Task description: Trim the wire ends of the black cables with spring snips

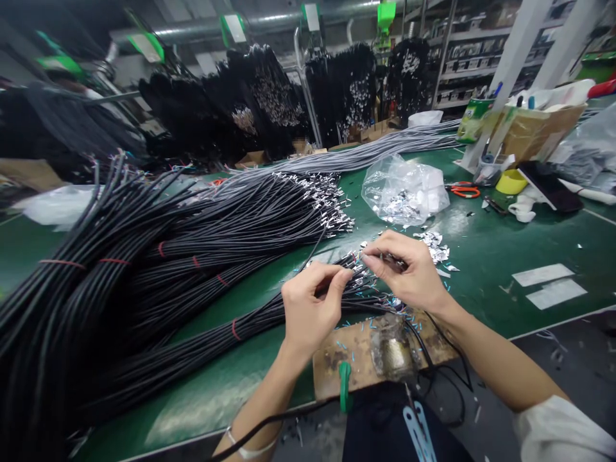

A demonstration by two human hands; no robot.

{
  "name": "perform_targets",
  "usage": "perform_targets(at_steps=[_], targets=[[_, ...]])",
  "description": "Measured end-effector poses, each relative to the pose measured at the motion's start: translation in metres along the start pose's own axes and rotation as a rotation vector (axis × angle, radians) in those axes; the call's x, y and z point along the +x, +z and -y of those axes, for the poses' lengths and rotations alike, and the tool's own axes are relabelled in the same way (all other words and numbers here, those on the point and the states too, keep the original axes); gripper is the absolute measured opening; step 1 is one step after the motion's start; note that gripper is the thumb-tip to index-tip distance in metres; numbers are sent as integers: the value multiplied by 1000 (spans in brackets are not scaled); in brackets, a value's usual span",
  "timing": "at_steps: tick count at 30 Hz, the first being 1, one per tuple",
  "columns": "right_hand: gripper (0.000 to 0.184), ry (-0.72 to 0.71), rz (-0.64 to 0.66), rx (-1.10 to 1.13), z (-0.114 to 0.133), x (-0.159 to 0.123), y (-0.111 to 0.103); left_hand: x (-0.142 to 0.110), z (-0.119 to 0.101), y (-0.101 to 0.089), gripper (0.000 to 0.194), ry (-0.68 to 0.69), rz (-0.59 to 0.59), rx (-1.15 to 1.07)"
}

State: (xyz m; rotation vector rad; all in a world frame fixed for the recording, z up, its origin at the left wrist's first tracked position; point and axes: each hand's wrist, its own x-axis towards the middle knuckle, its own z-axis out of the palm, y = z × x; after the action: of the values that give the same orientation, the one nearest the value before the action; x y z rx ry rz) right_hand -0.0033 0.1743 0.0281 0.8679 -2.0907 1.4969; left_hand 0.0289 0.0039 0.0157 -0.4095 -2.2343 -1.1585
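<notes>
My left hand (312,307) pinches the stripped end of a black cable from the bundle of black cables (202,333) lying across the green table (486,250). My right hand (409,269) is closed on a small metal terminal and meets the left hand's fingertips at the wire ends (359,266). Both hands hover just above a brown wooden board (346,353) at the table's front edge. Loose metal terminals (436,244) lie beside my right hand.
Large bundles of black cables (120,256) fill the left of the table. A clear plastic bag of terminals (404,189) lies behind my hands. Orange scissors (464,190), a yellow cup (511,181), a cardboard box (539,131) and grey cables (385,151) sit farther back. White labels (548,285) lie right.
</notes>
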Motion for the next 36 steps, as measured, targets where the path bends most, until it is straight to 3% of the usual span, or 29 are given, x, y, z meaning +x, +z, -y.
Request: perform_targets(at_steps=[8, 12, 14, 17, 20, 23, 25, 30, 36], targets=[[8, 129, -67, 24, 5, -1, 7, -3, -1, 4, 19, 28, 0, 55], [9, 101, -121, -49, 2, -4, 13, -5, -1, 9, 19, 22, -15, 47], [8, 8, -170, -126, -2, -7, 15, -6, -1, 11, 19, 8, -24, 33], [15, -282, -244, -255, -7, -14, 16, -7, -2, 11, 21, -54, -51, -9], [25, -540, -204, -314, -10, -18, 16, -7, -2, 11, 23, -96, -64, -35], [23, -615, -134, -304, -9, -20, 17, -5, -1, 11, 22, -101, -81, -43], [18, -531, -151, -270, -7, -19, 18, -4, 0, 11, 19, -94, -103, -53], [3, -148, -283, -157, 1, -11, 19, -5, 1, 8, 9, 7, -168, -20], [6, -46, -196, -62, 5, -6, 18, -7, 1, 9, 5, 88, -186, 14]])
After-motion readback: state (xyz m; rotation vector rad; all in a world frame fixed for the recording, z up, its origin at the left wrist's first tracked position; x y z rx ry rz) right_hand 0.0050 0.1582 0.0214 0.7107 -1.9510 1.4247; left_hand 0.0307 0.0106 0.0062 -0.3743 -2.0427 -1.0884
